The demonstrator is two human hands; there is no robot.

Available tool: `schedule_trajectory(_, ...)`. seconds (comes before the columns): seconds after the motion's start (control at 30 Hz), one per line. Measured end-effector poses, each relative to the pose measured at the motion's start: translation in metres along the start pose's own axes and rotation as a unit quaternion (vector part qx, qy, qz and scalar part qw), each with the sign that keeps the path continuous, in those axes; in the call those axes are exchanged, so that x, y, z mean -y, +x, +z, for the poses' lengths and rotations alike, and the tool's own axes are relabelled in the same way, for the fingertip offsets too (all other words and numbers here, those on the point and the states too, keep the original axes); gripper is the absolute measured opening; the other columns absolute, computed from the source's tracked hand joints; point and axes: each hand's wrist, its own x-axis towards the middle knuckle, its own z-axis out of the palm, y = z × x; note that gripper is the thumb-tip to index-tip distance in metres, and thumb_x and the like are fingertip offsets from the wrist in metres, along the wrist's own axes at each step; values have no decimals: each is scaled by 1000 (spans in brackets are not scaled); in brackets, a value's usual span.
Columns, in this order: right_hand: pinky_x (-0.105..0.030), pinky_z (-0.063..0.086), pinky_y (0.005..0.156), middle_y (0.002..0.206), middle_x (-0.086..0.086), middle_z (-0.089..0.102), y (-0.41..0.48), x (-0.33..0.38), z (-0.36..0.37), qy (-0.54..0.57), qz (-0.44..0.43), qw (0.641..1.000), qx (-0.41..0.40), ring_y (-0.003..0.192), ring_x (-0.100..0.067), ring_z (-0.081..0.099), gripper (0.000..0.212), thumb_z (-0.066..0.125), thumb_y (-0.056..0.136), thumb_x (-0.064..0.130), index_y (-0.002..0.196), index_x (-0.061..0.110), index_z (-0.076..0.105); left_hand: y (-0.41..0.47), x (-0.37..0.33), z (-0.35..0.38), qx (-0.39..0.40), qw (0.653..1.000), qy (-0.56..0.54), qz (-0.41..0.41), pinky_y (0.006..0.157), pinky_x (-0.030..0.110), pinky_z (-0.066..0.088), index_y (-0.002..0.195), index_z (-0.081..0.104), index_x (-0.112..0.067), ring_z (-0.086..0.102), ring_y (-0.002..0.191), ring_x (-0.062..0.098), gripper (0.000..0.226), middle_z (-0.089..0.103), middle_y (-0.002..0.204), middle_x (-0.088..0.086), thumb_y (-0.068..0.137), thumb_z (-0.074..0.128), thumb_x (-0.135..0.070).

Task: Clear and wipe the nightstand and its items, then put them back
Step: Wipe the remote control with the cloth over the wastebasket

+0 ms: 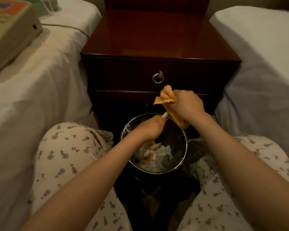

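- Head view: the right hand (186, 105) is clenched tight round an orange cloth (167, 97). One crumpled end sticks up out of the fist and the other hangs from under it.
- The left hand (148, 129) sits just below and to the left of that grip with its fingers curled inward. Its long pale thumbnail points at the hanging cloth, but I cannot tell whether it holds anything.
- Directly beneath the grip stands a round metal waste bin (150, 171) lined with clear film, with crumpled white paper (157, 155) inside. The left wrist crosses over its opening.
- Beyond the grip is the nightstand (157, 39), dark glossy reddish wood, its drawer front bearing a ring pull (158, 78) just above the fist.
- A white-sheeted bed (40, 80) flanks the grip on the left and carries a cream box-like item (10, 34). A second bed (257, 64) flanks it on the right.
- The floor is dark, and knees in floral trousers frame the bin.
- Count: one cloth, one bin, one nightstand, one ring pull, two beds, two hands.
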Motion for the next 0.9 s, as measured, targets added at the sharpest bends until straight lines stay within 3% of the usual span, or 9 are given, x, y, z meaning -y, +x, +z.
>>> schedule_trajectory(0.1, -36, 49, 73, 87, 1, 60, -1, 3, 9, 128, -29, 990, 47, 88, -22, 59, 6, 57, 88, 30, 92, 26, 60, 4, 1, -4, -22, 999, 29, 17, 100, 37, 39, 132, 46, -12, 50, 119, 28, 46, 53, 130, 10, 102, 20, -36)
schedule_trajectory(0.2, -33, 46, 73, 93, -1, 59, 5, -1, 9, 132, 51, 989, 43, 96, -26, 59, 20, 56, 89, 32, 106, 24, 63, 1, -3, -7, -10, 999, 27, 31, 103, 32, 32, 139, 40, -13, 43, 127, 23, 47, 46, 138, 7, 103, 21, -36)
schedule_trajectory(0.33, -32, 40, 69, 94, -4, 60, 7, -9, 7, 35, 80, 996, -5, 91, -27, 58, 20, 52, 91, 29, 104, 17, 61, -3, -2, -7, 6, 998, 36, 47, 78, 26, 33, 135, 40, -21, 46, 95, 11, 40, 47, 104, -6, 103, 21, -35)
schedule_trajectory(0.47, -30, 38, 69, 86, -2, 56, 10, -7, 7, 172, 90, 981, 24, 86, -21, 55, 13, 53, 91, 26, 93, 16, 61, -3, -2, -12, -12, 999, 4, 52, 86, 28, 39, 142, 35, -19, 53, 109, 21, 45, 54, 118, 4, 103, 22, -36)
schedule_trajectory(0.53, -30, 36, 69, 92, -4, 56, 12, -12, 2, 149, 148, 976, 58, 86, -20, 52, 17, 54, 91, 28, 99, 15, 62, -5, -1, -12, 7, 996, -68, 51, 74, 30, 52, 141, 36, -19, 61, 87, 24, 44, 60, 103, 10, 103, 23, -36)
schedule_trajectory(0.6, -30, 38, 67, 94, -7, 57, 10, -16, -2, 90, 185, 971, 123, 81, -20, 52, 20, 57, 90, 29, 99, 11, 58, -8, -5, -16, 28, 981, -189, 40, 53, 24, 54, 135, 39, -18, 63, 67, 20, 41, 64, 90, 10, 102, 23, -38)
schedule_trajectory(0.7, -27, 41, 58, 81, -3, 55, 4, -4, 6, 157, 160, 951, 212, 70, -15, 52, 17, 58, 89, 27, 86, 11, 54, -5, -8, -28, -33, 948, -314, 35, 58, 30, 55, 127, 48, -15, 64, 67, 20, 44, 66, 89, 9, 102, 24, -41)
schedule_trajectory(0.77, -27, 43, 61, 85, -5, 57, 4, 0, 14, 190, 166, 952, 171, 71, -16, 54, 19, 56, 90, 29, 93, 10, 58, -3, -7, -35, -42, 933, -358, 15, 69, 36, 53, 121, 52, -14, 63, 73, 23, 44, 66, 93, 11, 102, 23, -41)
schedule_trajectory(0.9, -32, 43, 72, 103, -7, 57, 7, -9, 14, 170, 241, 955, 6, 88, -23, 55, 34, 52, 92, 39, 112, 13, 58, -4, 0, -30, -6, 924, -373, -80, 60, 33, 47, 137, 40, -12, 59, 69, 26, 49, 61, 89, 12, 102, 20, -40)
